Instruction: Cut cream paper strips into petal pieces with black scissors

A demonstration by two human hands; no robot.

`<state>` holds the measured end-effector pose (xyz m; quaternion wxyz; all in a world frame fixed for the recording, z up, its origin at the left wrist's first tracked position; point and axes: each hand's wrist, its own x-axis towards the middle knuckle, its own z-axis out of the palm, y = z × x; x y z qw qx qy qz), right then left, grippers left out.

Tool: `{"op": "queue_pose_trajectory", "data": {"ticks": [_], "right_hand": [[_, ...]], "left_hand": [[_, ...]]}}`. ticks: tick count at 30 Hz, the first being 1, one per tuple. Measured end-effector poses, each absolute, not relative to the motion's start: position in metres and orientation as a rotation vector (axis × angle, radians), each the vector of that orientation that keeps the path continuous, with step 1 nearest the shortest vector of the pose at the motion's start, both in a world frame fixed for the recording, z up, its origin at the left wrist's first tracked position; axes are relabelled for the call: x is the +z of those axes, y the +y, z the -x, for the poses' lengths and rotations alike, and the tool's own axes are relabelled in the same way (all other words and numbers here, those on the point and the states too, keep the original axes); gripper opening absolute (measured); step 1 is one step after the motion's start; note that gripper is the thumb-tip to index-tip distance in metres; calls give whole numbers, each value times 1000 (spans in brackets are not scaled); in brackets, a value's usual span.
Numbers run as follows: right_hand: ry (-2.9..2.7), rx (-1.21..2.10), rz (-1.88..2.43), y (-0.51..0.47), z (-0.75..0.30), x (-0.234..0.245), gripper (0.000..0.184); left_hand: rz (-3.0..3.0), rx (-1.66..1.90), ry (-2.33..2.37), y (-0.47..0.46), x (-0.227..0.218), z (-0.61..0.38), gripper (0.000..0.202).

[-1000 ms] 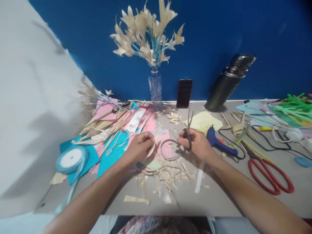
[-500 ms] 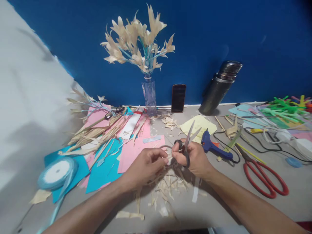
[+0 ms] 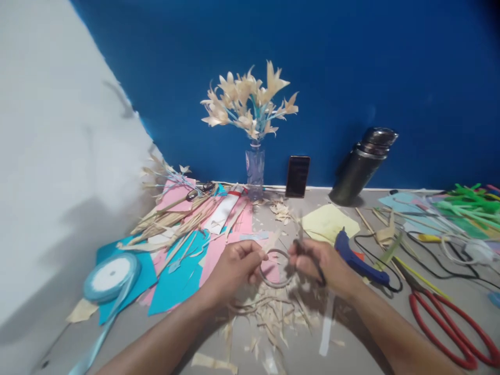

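Observation:
My left hand (image 3: 240,260) is closed in a pinch on a thin grey-brown ring (image 3: 279,285), which hangs just right of the fingertips. A pale pointed sliver (image 3: 274,240) shows above the ring, blurred; whether it is held I cannot tell. My right hand (image 3: 318,260) is closed around small black-handled scissors (image 3: 321,271), whose blades point up and are smeared by motion. Both hands hover close together over a heap of straw-coloured scraps (image 3: 271,317). A white strip (image 3: 326,328) lies below my right hand.
A blue glue gun (image 3: 359,260) and red-handled scissors (image 3: 445,323) lie to the right. Dried-husk flowers (image 3: 250,99) stand in a clear bottle (image 3: 254,174) near a phone (image 3: 298,177) and a dark flask (image 3: 363,166). Ribbon (image 3: 111,276) and coloured sheets (image 3: 175,284) lie left.
The hands have drawn slightly apart, and the ring now shows fully between them. The small scissors have turned more upright. The whole view has shifted, with the table lower.

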<state>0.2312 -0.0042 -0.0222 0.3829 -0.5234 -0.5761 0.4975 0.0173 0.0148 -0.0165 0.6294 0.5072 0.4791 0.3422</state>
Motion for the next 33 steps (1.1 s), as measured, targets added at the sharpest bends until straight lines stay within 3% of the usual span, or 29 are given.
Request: {"op": "queue_pose_trajectory", "data": {"ticks": [9, 18, 26, 30, 33], "right_hand": [[-1984, 1014, 1590, -14, -221, -29, 28], [-1976, 1106, 1641, -10, -224, -39, 41], [-1976, 1117, 1652, -9, -224, -39, 49], [-2087, 1004, 1752, -10, -222, -36, 50], [-2210, 878, 1807, -11, -218, -32, 54]], "left_hand": [[-1195, 842, 1113, 16, -13, -12, 22], [-1240, 831, 1113, 18, -15, -10, 20], [-1266, 817, 1094, 20, -16, -5, 26], [-1240, 899, 1054, 29, -15, 2, 41], [-1372, 842, 1046, 34, -13, 7, 39]]}}
